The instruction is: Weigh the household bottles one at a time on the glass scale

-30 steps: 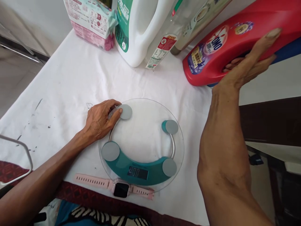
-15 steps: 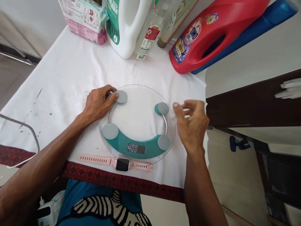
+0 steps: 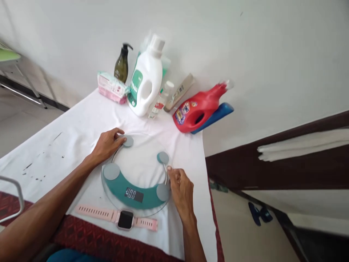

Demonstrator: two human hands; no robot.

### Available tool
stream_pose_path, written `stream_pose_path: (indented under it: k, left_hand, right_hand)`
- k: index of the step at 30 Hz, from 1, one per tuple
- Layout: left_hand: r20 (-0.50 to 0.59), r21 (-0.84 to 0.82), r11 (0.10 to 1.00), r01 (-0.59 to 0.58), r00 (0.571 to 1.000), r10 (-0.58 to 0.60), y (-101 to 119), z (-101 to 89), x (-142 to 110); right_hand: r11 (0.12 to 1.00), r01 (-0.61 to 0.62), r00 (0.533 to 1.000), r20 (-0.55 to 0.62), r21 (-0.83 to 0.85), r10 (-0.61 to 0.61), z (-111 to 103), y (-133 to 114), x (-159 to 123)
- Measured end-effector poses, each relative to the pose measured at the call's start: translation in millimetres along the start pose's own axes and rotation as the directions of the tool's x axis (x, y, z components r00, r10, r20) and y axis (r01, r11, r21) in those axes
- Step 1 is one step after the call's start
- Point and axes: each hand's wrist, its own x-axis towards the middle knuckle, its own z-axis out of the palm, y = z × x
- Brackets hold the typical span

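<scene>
A round glass bathroom scale (image 3: 136, 200) lies flat on a white cloth. It has a teal band, grey round pads and a small display with lit digits. At its upper left edge, my left hand (image 3: 109, 145) grips the glass, thumb on top by a grey pad and fingers over the rim. My right hand (image 3: 181, 189) holds the right edge, its thumb on the glass and its other fingers curled, partly hidden. Just below the scale a pink smartwatch (image 3: 125, 219) is stretched out, with its strap unfastened and its screen dark.
Along the wall stand a pink wipes pack (image 3: 111, 91), a dark pump bottle (image 3: 121, 67), a white detergent jug (image 3: 147, 80), a clear bottle (image 3: 160, 100), a red detergent jug (image 3: 191, 112) and a blue container (image 3: 215, 118). A bent white cable or rod (image 3: 19, 193) is at left.
My right hand has come in from beside the scale onto its right edge. My left hand keeps its hold. The view has tilted up, showing more wall and the whole bottles.
</scene>
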Motion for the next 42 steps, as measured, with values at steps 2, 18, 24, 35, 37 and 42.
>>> stream_pose_path:
  k: [2, 18, 24, 35, 37, 42]
  left_hand:
    - [-0.037, -0.024, 1.0, 0.02, 0.999, -0.021, -4, -5.3, 2]
    - [-0.116, 0.0, 0.999, 0.054, 0.992, -0.053, -16, -9.6, 6]
    - [-0.101, -0.012, 0.995, 0.098, 0.99, -0.099, -15, -7.6, 8]
    - [-0.113, -0.003, 0.992, 0.129, 0.985, -0.128, -14, -7.3, 10]
    - [-0.111, 0.005, 0.994, 0.113, 0.987, -0.112, -15, -8.0, 10]
    - [-0.087, 0.034, 0.993, 0.115, 0.99, -0.112, -12, -12.0, 11]
  right_hand:
    - [0.999, 0.002, 0.999, 0.047, 0.042, -0.004, 4, -5, 4]
    - [0.891, 0.349, 0.934, -0.183, 0.291, -0.306, 28, -125, 178]
    - [0.824, 0.381, 0.924, -0.195, 0.419, -0.328, 67, -165, 242]
    - [0.721, 0.447, 0.894, -0.296, 0.529, -0.337, 76, -163, 272]
    - [0.717, 0.463, 0.883, -0.34, 0.52, -0.323, 79, -166, 278]
    - [0.707, 0.527, 0.833, -0.449, 0.472, -0.322, 70, -169, 271]
